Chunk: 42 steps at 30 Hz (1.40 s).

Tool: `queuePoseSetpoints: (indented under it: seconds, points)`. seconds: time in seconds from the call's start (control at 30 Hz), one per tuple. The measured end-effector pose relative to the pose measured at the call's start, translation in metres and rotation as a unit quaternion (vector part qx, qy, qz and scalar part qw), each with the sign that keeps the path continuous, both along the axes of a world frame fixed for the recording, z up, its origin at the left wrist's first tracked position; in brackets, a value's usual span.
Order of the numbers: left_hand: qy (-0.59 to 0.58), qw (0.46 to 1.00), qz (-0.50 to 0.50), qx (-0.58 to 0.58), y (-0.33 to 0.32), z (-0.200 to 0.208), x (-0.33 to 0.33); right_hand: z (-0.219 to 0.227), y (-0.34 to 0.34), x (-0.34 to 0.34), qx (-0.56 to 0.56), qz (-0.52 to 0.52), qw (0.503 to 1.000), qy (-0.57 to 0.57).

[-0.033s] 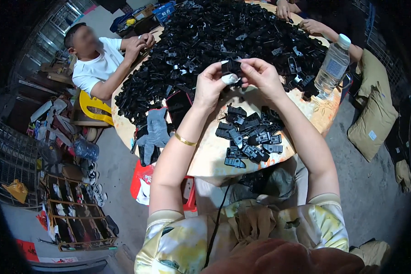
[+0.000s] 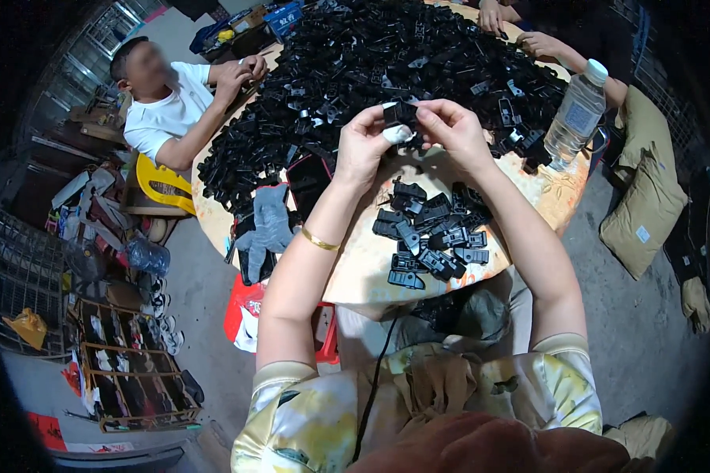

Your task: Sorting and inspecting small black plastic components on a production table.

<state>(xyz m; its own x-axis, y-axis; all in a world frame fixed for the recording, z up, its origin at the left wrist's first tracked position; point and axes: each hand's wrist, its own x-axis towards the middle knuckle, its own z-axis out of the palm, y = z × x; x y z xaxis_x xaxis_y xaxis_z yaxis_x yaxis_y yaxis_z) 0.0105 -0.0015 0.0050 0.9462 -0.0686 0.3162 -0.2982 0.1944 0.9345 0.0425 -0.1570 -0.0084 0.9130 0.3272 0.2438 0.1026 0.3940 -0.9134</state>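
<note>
Over the near part of the round table (image 2: 355,276), both my hands are closed on one small black plastic part (image 2: 400,115). My left hand (image 2: 360,150) pinches it from the left, with a white wrapping on the thumb. From the other side my right hand (image 2: 455,135) grips it between thumb and fingers. What the fingertips cover cannot be made out. Below my hands, between my forearms, lies a small cluster of black plastic parts (image 2: 434,232). Just beyond them rises a large heap of similar black parts (image 2: 402,55), some with shiny metal pieces.
A clear plastic bottle (image 2: 576,117) stands at the table's right. Left of my left forearm lie a grey glove (image 2: 267,221) and a dark phone-like slab (image 2: 308,185). A person in white (image 2: 170,110) sits at the left; another person's hands (image 2: 538,45) work at the far right.
</note>
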Motion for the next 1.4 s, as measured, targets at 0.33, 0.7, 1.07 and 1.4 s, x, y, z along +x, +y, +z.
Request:
queuePoseSetpoints:
  seconds: [0.33,0.7,1.07,1.4]
  points:
    - [-0.011,0.997,0.067,-0.031,-0.010,-0.005,-0.003,-0.013,0.008,0.001,-0.092,-0.095,0.970,-0.202]
    - [-0.002,0.954,0.025,0.300,0.009,0.037,-0.040,-0.019,-0.012,0.030,-0.224,-0.205,0.924,-0.233]
    - [-0.250,0.756,0.094,0.597,0.037,-0.002,-0.028,-0.026,-0.002,0.026,-0.478,-0.155,0.726,-0.470]
    - [-0.135,0.748,0.162,0.629,0.043,-0.021,-0.010,-0.023,-0.010,0.031,-0.477,-0.129,0.758,-0.426]
